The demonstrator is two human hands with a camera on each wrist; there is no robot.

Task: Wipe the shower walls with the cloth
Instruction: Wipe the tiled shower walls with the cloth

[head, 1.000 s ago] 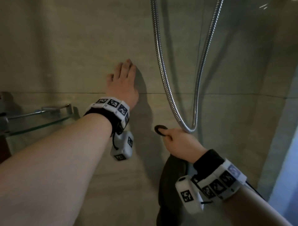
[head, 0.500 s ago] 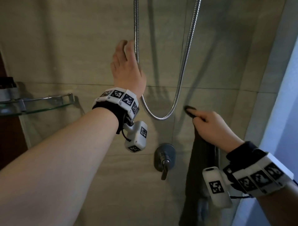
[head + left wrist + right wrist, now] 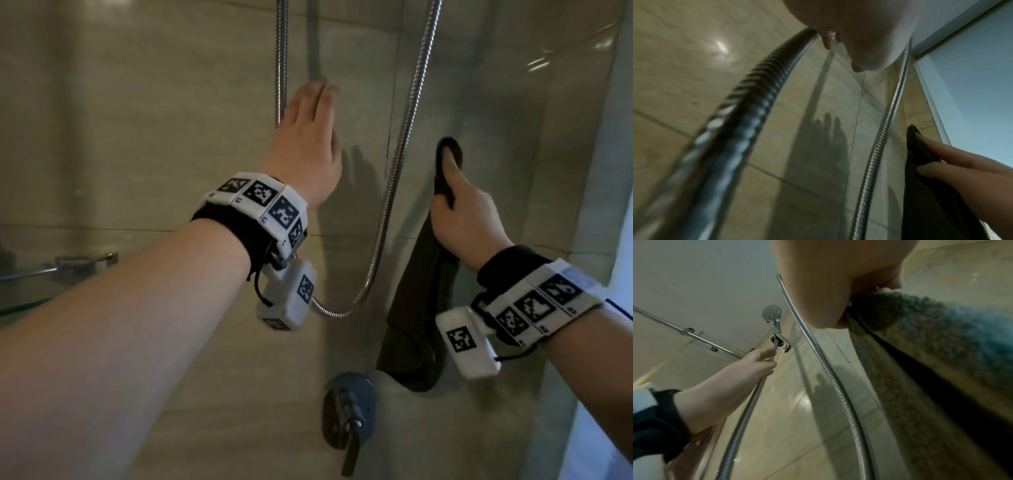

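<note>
Shower walls (image 3: 137,137), beige tile, are filling every view, and nothing is telling me which tiles have been wiped, so I am judging most of the job as still ahead. The cloth (image 3: 421,315), dark and long, is hanging down the wall right of the hose loop, its upper end pinned against the tile and its lower end dangling just above the mixer valve (image 3: 349,407). The right hand (image 3: 469,219) is pinching that upper end, thumb and fingers curled round the fabric, forefinger pressing it flat. The left hand (image 3: 305,144) is up at the left run of the shower hose (image 3: 397,178); its fingers are looking fairly straight from above, though the right wrist view is showing them wrapping the hose near the holder, so I cannot tell how firmly it is holding. That hose is dangling across the very patch to be wiped and looks like the main obstacle. A shower head (image 3: 771,313) is sitting in its bracket above. A glass shelf (image 3: 41,277) is jutting out at the wall's left edge.
</note>
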